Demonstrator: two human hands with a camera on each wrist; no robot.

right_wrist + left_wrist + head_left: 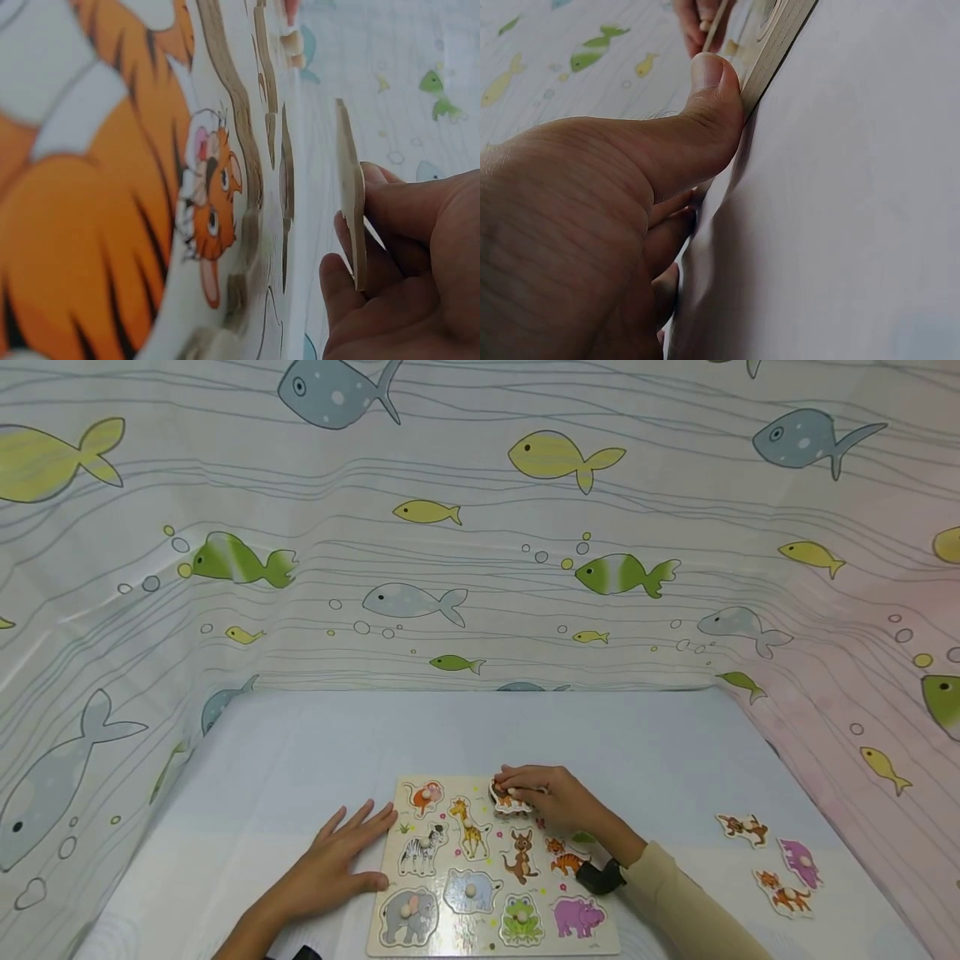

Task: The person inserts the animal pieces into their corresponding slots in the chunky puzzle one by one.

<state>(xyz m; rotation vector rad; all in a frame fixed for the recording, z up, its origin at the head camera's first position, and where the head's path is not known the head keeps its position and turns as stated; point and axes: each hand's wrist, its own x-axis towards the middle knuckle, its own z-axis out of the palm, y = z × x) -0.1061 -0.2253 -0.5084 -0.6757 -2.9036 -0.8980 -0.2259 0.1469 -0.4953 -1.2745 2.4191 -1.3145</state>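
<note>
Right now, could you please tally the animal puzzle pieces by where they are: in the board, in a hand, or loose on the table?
In the puzzle board: 9
In the right hand: 1, the held piece
Loose on the table: 3, from the top loose piece down
Total: 13

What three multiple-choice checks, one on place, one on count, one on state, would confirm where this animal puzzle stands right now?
1. Where does the left hand rest?
A. flat against the board's left edge
B. on the loose pieces at the right
C. lifted off the table

2. How many loose pieces lie on the table right of the board?
A. one
B. three
C. six

3. What is the right hand doing?
A. lying flat and empty
B. holding a piece over the board's top right
C. pressing the frog

Answers:
1 A, the head view shows the fingers spread on the table and the left wrist view shows the thumb at the board's edge.
2 B, two orange and one purple.
3 B, the fingers grip a piece held on edge above the board.
</note>
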